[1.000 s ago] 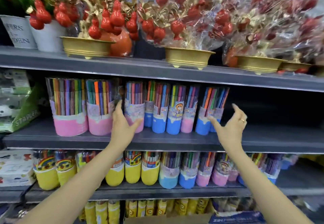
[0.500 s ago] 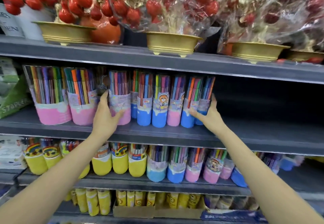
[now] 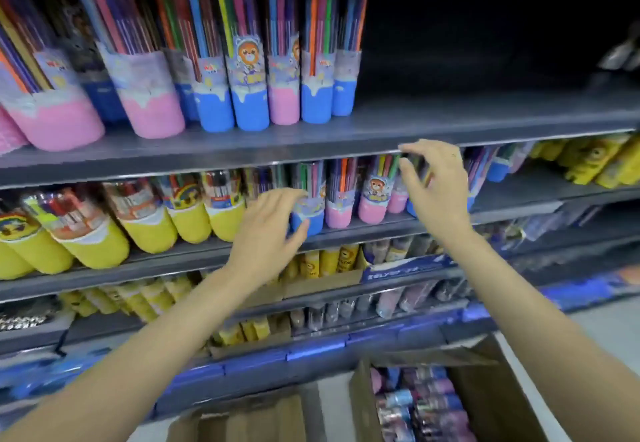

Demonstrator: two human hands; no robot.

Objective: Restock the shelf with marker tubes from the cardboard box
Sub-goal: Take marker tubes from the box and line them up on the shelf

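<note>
Marker tubes [image 3: 248,71] with pink and blue bases stand in a row on the upper grey shelf [image 3: 398,138]. More marker tubes [image 3: 410,403] lie in an open cardboard box [image 3: 491,393] on the floor at the bottom right. My left hand [image 3: 266,233] hovers with fingers spread just in front of a blue-based tube [image 3: 309,207] on the middle shelf. My right hand [image 3: 438,192] is held up to the right of it, fingers curved and apart, in front of the middle shelf's tubes and holding nothing that I can make out. The picture is blurred by motion.
The upper shelf is bare to the right of the tube row [image 3: 485,109]. Yellow-based tubes [image 3: 152,230] fill the middle shelf's left side. Lower shelves hold small yellow packs [image 3: 322,261]. A second cardboard box [image 3: 242,421] sits at the bottom centre.
Both hands have let go of the tubes on the upper shelf and dropped to the middle shelf's level. My view has tilted down, so the floor boxes now show.
</note>
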